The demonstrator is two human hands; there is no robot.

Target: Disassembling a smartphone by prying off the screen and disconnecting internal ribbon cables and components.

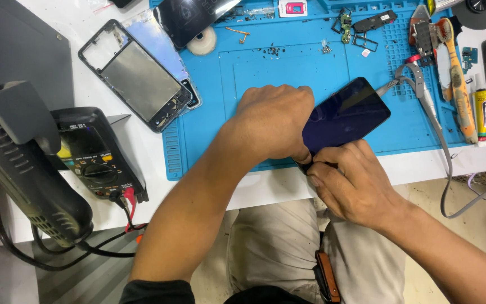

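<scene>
Both hands, left [274, 124] and right [350, 183], grip closed on a dark phone [345, 115] over the blue mat [288, 67].

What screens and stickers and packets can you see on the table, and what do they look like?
Phone screen: dark, glossy rectangle, on the blue mat, held by left hand and right hand.
Meter display: small greyish window, black multimeter, left.
Yellow tube: labelled, far right.
Pink-and-white card: top edge.
</scene>
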